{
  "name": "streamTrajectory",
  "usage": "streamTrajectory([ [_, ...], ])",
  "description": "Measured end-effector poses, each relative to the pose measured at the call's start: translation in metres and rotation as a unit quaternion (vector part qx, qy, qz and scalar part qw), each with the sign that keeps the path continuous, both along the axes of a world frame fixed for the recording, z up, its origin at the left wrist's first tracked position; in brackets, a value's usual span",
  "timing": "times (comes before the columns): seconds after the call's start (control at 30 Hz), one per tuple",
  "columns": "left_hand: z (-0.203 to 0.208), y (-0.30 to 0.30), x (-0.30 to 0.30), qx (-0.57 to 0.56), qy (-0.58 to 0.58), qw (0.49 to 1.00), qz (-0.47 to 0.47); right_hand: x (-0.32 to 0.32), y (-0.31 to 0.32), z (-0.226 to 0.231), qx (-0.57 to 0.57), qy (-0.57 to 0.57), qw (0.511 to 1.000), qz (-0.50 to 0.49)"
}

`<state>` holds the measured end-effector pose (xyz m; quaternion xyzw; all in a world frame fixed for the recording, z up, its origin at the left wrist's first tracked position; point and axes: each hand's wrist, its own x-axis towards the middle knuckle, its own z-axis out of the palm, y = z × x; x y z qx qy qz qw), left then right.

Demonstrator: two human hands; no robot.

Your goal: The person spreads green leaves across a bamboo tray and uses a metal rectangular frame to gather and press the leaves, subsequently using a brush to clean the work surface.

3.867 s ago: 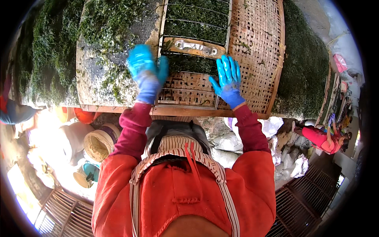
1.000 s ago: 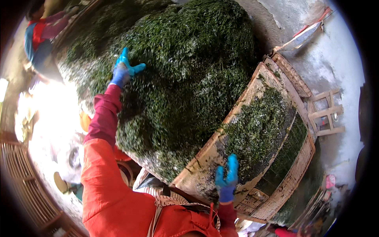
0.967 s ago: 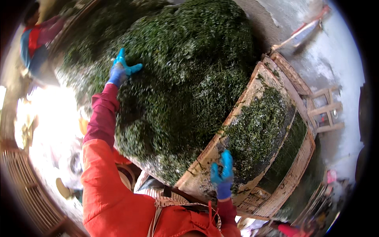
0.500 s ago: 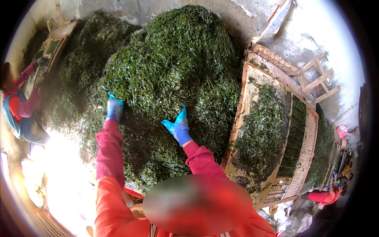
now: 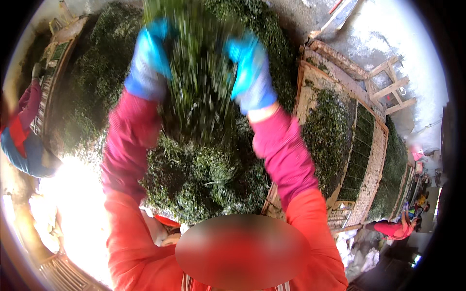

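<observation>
Between my raised hands a big clump of wet green seaweed [image 5: 199, 63] hangs, its strands streaked by motion. My left hand [image 5: 149, 56], in a blue glove, grips the clump's left side. On its right side my right hand [image 5: 251, 72], gloved in the same blue, is closed on the strands; its fingertips are blurred and partly lost in the green. Beneath and behind lies a heap of the same seaweed [image 5: 194, 182], close to my body. Both of my arms stretch forward over this heap.
To the right stands a wooden-framed sorting table [image 5: 335, 194] bearing seaweed, with a wooden stool frame [image 5: 388, 87] beyond it. A co-worker [image 5: 29, 145] works at another frame [image 5: 53, 72] on the left. Another person [image 5: 395, 227] is at far right.
Both my hands have risen off the heap and moved up and forward, lifting a clump of seaweed between them. The co-worker on the left has shifted slightly.
</observation>
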<state>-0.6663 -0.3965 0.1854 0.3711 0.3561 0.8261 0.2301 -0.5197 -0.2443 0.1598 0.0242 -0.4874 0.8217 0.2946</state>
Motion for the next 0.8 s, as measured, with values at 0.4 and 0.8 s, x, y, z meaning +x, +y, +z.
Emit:
streamTrajectory([
  [0.4, -0.037, 0.024, -0.044, -0.217, 0.461, 0.750, 0.422, -0.020, 0.268, -0.020, 0.750, -0.429, 0.305, -0.401],
  [0.8, -0.265, 0.080, 0.134, -0.279, -0.089, 0.944, 0.151, 0.003, 0.282, -0.178, 0.446, -0.621, 0.636, -0.105],
])
